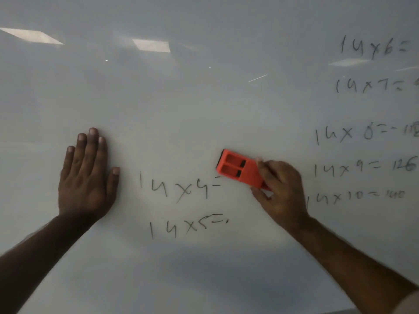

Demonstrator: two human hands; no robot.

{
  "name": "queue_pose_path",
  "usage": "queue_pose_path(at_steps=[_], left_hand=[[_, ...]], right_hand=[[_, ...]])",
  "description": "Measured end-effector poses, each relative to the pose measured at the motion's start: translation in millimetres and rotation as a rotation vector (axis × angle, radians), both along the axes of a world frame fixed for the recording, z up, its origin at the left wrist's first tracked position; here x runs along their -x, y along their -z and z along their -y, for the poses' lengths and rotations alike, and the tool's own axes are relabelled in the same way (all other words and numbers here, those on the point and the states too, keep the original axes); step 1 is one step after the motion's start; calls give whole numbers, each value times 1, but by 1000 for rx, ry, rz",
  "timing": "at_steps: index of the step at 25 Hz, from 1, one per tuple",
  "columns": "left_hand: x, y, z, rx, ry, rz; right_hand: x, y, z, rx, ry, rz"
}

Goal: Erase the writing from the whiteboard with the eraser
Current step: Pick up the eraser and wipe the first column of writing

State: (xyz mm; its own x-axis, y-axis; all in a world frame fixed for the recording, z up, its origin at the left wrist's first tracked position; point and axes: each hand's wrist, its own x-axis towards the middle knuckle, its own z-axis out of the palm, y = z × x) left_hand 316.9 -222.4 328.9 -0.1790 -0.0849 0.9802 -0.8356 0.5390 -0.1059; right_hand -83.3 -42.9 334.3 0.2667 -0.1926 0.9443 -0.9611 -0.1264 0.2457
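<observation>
The whiteboard (181, 98) fills the view. My right hand (281, 189) grips an orange eraser (238, 169), pressed against the board just right of the line "14x4=" (179, 186). Below that line is "14x5=" (188, 225). A column of more sums (365, 132), from "14x6=" down to "14x10=140", runs along the right side. My left hand (87, 175) lies flat on the board to the left of the writing, fingers spread and holding nothing.
Ceiling lights reflect in the board's upper left (152, 45). The board's bottom edge (294, 311) shows at the lower right. Both forearms reach in from the bottom corners.
</observation>
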Motion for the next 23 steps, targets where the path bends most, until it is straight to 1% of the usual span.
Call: queue_pose_path(at_steps=[1, 2, 4, 5, 6, 7, 8, 11, 12, 13, 14, 15, 17, 19, 20, 21, 22, 23], left_hand=[[0, 0, -1, -2, 5, 0], [0, -1, -2, 4, 5, -1], [0, -1, -4, 24, 2, -4], [1, -1, -5, 31, 5, -11], [2, -1, -6, 34, 4, -21], [3, -2, -6, 31, 0, -31], [4, -2, -6, 26, -4, -37], [4, -2, -7, 14, -12, -34], [4, -3, -7, 17, -13, -32], [3, -3, -8, 20, -13, -29], [3, -4, -9, 18, -9, -26], [2, -4, -10, 13, -5, -24], [1, -6, -12, 4, 0, -15], [-1, -6, -13, 12, -2, -1], [-2, -5, -13, 21, -5, 5], [-3, -5, -13, 30, -8, 12], [-3, -5, -13, 36, -11, 16], [-3, -4, -12, 41, -11, 18]], right_hand=[[-5, 17, 0, -30, 3, -83], [-5, 35, -3, -65, 10, -207], [8, 57, -17, -165, 34, -502], [18, 54, -23, -209, 48, -627], [26, 43, -27, -231, 65, -697], [29, 30, -27, -217, 71, -690], [28, 15, -24, -174, 76, -600], [2, -32, -7, -31, 32, -101], [-16, -36, 2, 0, 5, -4], [-32, -31, 10, 8, -24, 18], [-44, -17, 15, -9, -49, -25], [-52, 2, 18, -40, -61, -129], [-48, 37, 11, -107, -45, -429], [-33, 43, 2, -154, -24, -652], [-26, 37, 1, -152, -20, -717], [-22, 27, 2, -138, -15, -742], [-23, 13, 5, -112, -4, -718], [-26, -3, 8, -76, 8, -650]])
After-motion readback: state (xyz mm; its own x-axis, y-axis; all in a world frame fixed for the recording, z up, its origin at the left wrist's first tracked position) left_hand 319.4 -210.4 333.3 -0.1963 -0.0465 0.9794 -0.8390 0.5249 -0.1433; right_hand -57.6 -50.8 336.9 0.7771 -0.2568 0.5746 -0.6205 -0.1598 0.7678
